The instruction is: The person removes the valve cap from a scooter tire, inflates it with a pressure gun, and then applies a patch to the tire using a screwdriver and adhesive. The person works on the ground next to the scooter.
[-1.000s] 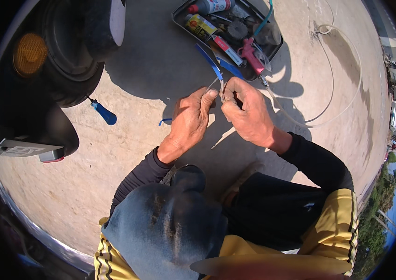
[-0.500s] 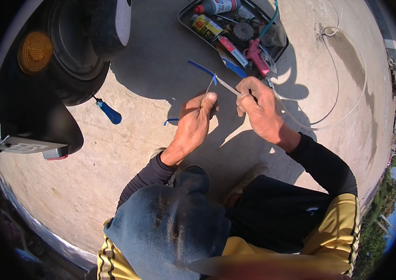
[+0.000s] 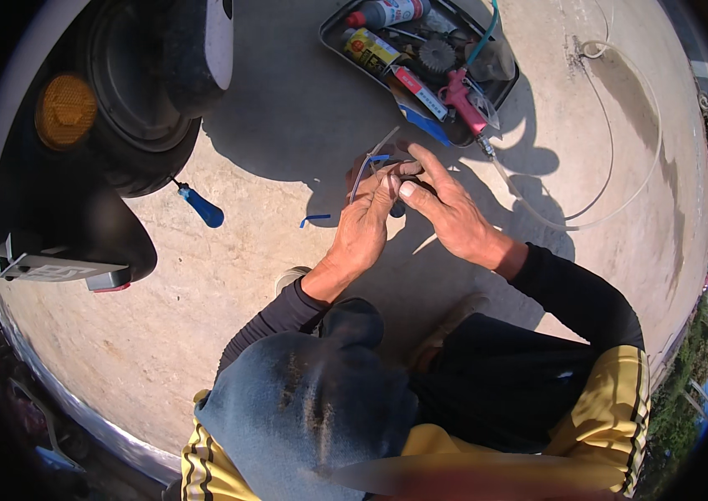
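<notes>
- Long black sleeves are worn down to both wrists, ending just behind the left hand point(image 3: 360, 238) and the right hand point(image 3: 452, 219).
- Both hands are left bare.
- A yellow garment with black stripes is worn at the body.
- Dark trousers are worn.

Hands: left hand point(image 3: 362, 230) and right hand point(image 3: 445, 213) meet over the ground point(image 3: 245, 275), fingertips touching.
Strip: a thin strip point(image 3: 364, 169) between the fingertips.
Tray: tool tray point(image 3: 500, 92) beyond the hands.
Hose: hose point(image 3: 621, 175) right of tray.
Wheel: wheel point(image 3: 133, 92) far left.
Screwdriver: screwdriver point(image 3: 199, 206) beside the wheel.
</notes>
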### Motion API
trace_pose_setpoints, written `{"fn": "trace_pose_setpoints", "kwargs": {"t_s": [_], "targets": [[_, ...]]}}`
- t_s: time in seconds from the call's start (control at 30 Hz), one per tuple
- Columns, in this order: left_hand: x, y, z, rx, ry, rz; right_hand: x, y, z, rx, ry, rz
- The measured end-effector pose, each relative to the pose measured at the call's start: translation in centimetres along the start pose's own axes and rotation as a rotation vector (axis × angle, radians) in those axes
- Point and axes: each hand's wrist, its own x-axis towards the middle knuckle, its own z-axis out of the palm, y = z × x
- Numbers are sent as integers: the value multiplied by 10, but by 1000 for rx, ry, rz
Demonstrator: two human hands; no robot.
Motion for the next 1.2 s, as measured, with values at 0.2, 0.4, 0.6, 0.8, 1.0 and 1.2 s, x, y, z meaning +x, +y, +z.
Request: {"fn": "trace_pose_setpoints", "kwargs": {"t_s": [0.2, 0.4, 0.6, 0.8, 1.0, 1.2], "targets": [[4, 4, -9, -124, -101, -54, -4, -8, 2, -58, -28, 28], [-1, 15, -32, -116, -25, -95, 0, -8, -5, -360, 99, -215], [-1, 18, -70, 144, 363, 386, 4, -15, -13, -604, 155, -362], [12, 60, -59, 739, 245, 443, 2, -20, -10, -661, 87, -284], [8, 46, -57, 718, 277, 451, 1, -12, -8, -548, 61, -201], [5, 29, -54, 372, 256, 526, 2, -2, -6, -311, 82, -52]]}}
